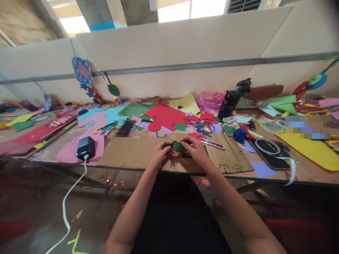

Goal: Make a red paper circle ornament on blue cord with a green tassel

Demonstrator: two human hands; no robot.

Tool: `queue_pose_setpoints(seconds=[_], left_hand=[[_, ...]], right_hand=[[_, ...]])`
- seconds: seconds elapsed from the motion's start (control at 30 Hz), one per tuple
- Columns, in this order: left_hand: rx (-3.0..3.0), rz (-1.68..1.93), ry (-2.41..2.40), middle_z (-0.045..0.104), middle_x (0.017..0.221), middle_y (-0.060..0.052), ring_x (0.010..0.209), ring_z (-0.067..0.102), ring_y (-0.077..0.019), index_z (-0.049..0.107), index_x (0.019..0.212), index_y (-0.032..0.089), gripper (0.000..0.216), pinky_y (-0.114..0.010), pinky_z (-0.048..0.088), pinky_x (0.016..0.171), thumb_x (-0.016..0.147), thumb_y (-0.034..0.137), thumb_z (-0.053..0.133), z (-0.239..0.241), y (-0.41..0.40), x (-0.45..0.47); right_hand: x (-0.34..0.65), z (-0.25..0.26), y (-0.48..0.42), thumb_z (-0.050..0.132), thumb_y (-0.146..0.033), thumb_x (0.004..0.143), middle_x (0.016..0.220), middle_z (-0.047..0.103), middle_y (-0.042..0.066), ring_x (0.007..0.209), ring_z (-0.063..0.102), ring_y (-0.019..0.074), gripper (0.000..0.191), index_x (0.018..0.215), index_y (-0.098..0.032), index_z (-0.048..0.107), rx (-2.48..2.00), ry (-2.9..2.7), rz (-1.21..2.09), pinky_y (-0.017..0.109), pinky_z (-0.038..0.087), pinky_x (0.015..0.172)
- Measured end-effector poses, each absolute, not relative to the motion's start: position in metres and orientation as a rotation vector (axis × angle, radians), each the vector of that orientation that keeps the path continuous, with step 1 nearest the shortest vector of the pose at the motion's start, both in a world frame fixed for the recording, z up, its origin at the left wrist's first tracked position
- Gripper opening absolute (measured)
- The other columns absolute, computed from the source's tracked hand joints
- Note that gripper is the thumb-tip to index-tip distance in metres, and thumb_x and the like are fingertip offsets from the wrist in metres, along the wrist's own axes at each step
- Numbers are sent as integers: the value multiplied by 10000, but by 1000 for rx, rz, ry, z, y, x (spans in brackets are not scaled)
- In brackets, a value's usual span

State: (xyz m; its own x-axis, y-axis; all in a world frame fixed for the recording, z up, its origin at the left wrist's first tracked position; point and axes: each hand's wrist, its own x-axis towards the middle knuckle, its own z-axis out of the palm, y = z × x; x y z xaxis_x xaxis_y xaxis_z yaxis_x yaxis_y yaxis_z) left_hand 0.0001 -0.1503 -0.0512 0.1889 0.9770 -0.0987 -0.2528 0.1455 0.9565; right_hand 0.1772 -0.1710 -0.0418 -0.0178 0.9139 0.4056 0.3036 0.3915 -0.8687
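Note:
My left hand [160,154] and my right hand [196,150] meet over a flat sheet of brown cardboard [127,152] at the table's front edge. Both pinch a small green paper piece [178,146] between their fingertips. A red paper scrap [176,155] lies just under it on the cardboard. Pink-handled scissors [213,143] lie right of my right hand.
Coloured paper sheets litter the table: a big red sheet [165,115], yellow [312,150], pink [67,152]. A black power bank [86,147] with a white cable [67,197] sits at left. A phone [270,157], tape rolls [272,127] and a black glue gun [233,98] stand at right.

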Motion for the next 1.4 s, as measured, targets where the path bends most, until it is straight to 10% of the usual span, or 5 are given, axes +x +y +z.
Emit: queue_pose_setpoints(seconds=[0.53, 0.87, 1.2, 1.4], left_hand=[[1154, 1012, 870, 583, 654, 30, 557, 537, -89, 603, 768, 174, 385, -190, 423, 521, 659, 498, 782, -45, -153, -1], [1124, 1030, 887, 585, 664, 39, 537, 527, -72, 606, 822, 177, 226, -180, 431, 535, 634, 259, 701, -54, -149, -4], [1232, 1062, 774, 604, 808, -2, 632, 547, -92, 628, 934, 165, 310, -195, 455, 559, 772, 415, 712, -27, -135, 6], [1274, 1124, 901, 571, 746, 21, 655, 533, -98, 570, 798, 173, 76, -199, 442, 584, 743, 122, 582, -17, -102, 20]], right_hand=[[172, -42, -173, 601, -309, 853, 802, 681, 30, 781, 597, 198, 136, 780, -215, 667, -1153, -1758, 678, 310, 428, 739], [172, -48, -172, 550, -275, 920, 836, 654, 51, 827, 577, 211, 138, 842, -194, 630, -1190, -1794, 491, 319, 415, 758], [174, -11, -141, 562, -199, 910, 806, 648, 47, 786, 561, 193, 126, 797, -192, 617, -1132, -2076, 316, 289, 379, 715], [184, -6, -105, 560, -244, 891, 691, 567, -8, 655, 494, 141, 137, 772, -184, 592, -1136, -2010, 558, 248, 335, 623]])
